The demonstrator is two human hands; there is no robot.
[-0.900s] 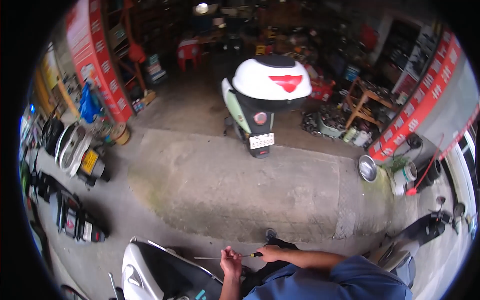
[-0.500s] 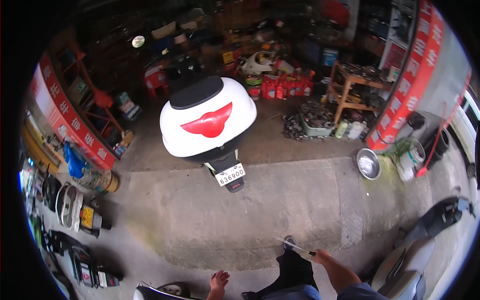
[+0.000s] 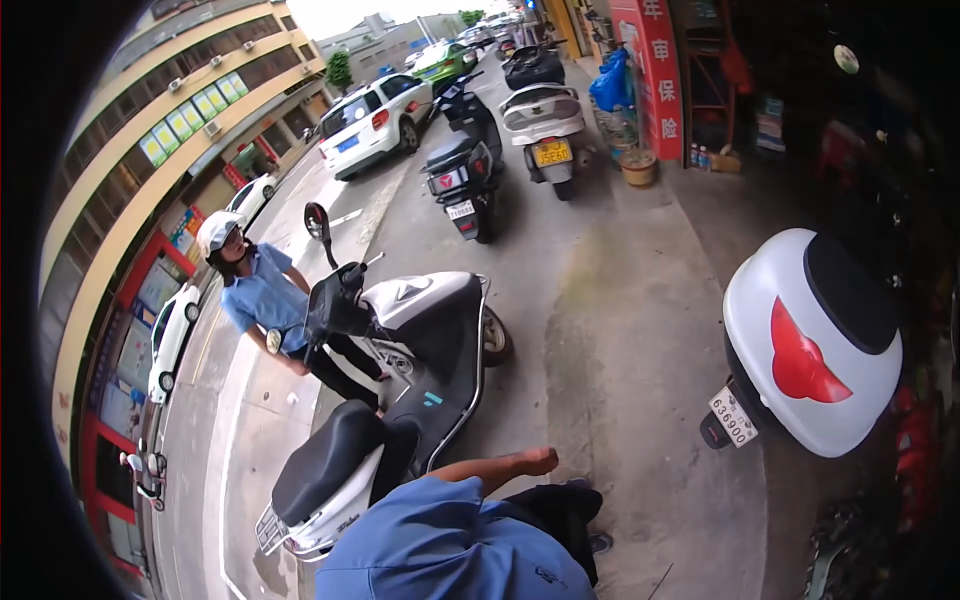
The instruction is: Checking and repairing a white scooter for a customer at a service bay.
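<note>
My left hand (image 3: 540,460) reaches out from a blue sleeve (image 3: 430,510), its fingers curled into a fist with nothing visible in them. It is above the pavement, just right of the black and white scooter (image 3: 420,390) and near my dark trouser leg (image 3: 560,510). My right hand is out of view. A thin dark rod (image 3: 661,581) sticks up at the lower edge. The white top box (image 3: 750,310) with a red winged emblem and black pad stands to the right, on a scooter whose plate shows below it.
A person (image 3: 265,290) in a helmet and blue shirt stands beyond the near scooter. Two scooters, a black one (image 3: 465,160) and a white one (image 3: 545,120), are parked ahead. A white car (image 3: 370,120) stands by the road. A bucket (image 3: 637,167) sits by the red shop pillar (image 3: 660,80).
My view has swung left from the shop front to the street. My left hand has gone from spread fingers to a fist. My right hand, which held a thin-shafted tool, has left view.
</note>
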